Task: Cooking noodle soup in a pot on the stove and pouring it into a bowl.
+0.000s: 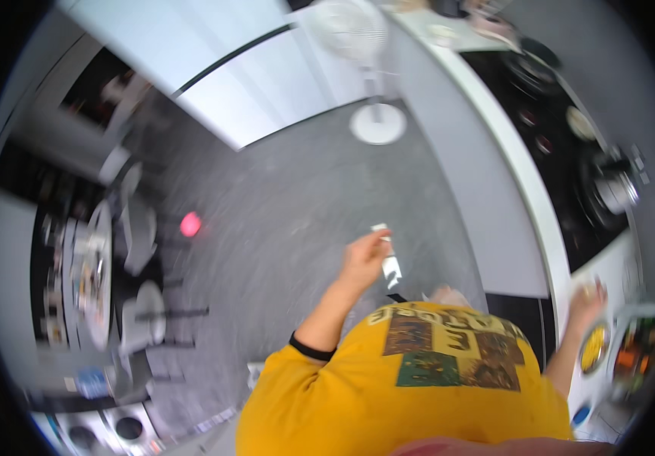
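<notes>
My left hand (pixel 366 256), out in front of my yellow T-shirt, is closed on a narrow white strip (pixel 391 271), perhaps paper or packaging. The strip shows above and below the fingers, over the grey floor. My right hand (pixel 587 302) is at the far right above the white countertop (pixel 581 279), near the black cooktop. It is blurred, and whether the pale spot at its fingers is a held thing is unclear. Just below it on the counter is a round dish with yellow contents (pixel 594 347).
The black cooktop (pixel 555 148) carries a metal pot (pixel 615 191) and a pan (pixel 532 71). A white standing fan (pixel 377 122) is beside white cabinets. A pink ball (pixel 191 224) lies on the floor. Chairs (pixel 143 316) and a cluttered table (pixel 105 285) are at the left.
</notes>
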Demonstrator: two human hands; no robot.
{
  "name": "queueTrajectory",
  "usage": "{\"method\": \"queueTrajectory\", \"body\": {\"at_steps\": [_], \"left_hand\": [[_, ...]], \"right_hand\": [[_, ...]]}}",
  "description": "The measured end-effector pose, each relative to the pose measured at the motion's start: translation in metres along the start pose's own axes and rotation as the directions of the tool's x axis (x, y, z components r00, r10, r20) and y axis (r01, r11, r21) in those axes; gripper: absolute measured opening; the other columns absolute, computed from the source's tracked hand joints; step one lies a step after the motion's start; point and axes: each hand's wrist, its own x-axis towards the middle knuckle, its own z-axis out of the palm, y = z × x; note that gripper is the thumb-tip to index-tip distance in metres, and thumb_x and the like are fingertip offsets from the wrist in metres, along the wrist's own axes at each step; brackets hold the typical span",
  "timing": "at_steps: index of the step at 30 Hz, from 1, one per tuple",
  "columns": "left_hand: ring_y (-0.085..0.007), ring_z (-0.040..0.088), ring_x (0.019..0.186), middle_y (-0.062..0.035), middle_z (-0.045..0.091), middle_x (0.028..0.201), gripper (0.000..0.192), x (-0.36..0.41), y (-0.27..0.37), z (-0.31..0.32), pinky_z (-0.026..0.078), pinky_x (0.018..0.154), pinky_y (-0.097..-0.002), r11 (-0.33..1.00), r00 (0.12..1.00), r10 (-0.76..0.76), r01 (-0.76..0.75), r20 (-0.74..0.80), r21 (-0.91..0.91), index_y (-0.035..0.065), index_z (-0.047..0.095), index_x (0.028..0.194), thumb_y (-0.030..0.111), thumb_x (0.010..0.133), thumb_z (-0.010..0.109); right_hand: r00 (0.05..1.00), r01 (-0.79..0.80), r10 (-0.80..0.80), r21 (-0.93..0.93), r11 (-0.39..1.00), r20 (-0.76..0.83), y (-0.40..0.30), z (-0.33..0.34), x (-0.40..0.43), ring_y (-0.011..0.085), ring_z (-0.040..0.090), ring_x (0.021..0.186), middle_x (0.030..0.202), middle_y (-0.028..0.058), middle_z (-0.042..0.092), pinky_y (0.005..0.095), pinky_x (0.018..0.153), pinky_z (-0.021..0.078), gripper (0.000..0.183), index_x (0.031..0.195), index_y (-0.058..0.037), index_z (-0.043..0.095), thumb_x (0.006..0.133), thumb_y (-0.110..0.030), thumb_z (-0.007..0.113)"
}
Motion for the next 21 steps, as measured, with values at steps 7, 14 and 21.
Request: {"method": "queueTrajectory", "body": {"at_steps": [7, 14, 21], "left_hand": [[-0.0193, 0.053, 0.090, -0.0084, 0.054, 0.091, 0.020, 0.110, -0.015, -0.007, 0.044, 0.077, -0.0309, 0.967, 0.971, 0.168, -0.128, -0.173, 0.220, 0.0007, 0.064, 0.096, 0.012, 0.091, 0.049], [-0.0176, 0.060, 0.066, -0.0079, 0.056, 0.081, 0.035, 0.220, -0.011, -0.022, 0.046, 0.066, -0.0278, 0.989, 0.956, -0.148, 0.137, -0.255, -0.060, -0.0006, 0.060, 0.091, 0.028, 0.098, 0.040], [-0.0245, 0.063, 0.069, -0.0093, 0.058, 0.076, 0.035, 0.313, -0.008, -0.027, 0.051, 0.066, -0.0329, 0.827, 0.930, -0.230, 0.033, -0.285, -0.561, 0.0031, 0.053, 0.084, 0.034, 0.098, 0.044]], "right_hand": [[0.938, -0.286, -0.120, 0.920, 0.269, 0.326, -0.215, 0.079, 0.103, 0.0147, 0.061, 0.087, 0.113, 0.0086, 0.056, 0.0252, 0.076, 0.0490, 0.040, 0.122, -0.0039, 0.050, 0.083, 0.002, 0.059], [0.809, -0.575, -0.300, 0.787, -0.222, 0.506, -0.370, 0.177, 0.301, 0.0190, 0.050, 0.114, 0.125, 0.0110, 0.051, 0.0313, 0.094, 0.0394, 0.050, 0.132, -0.0013, 0.042, 0.090, -0.024, 0.058], [0.610, -0.658, -0.288, 0.268, -0.704, 0.738, -0.487, 0.289, 0.474, 0.0239, 0.032, 0.131, 0.139, 0.0117, 0.039, 0.0417, 0.107, 0.0232, 0.068, 0.140, -0.0039, 0.027, 0.091, -0.043, 0.053]]}}
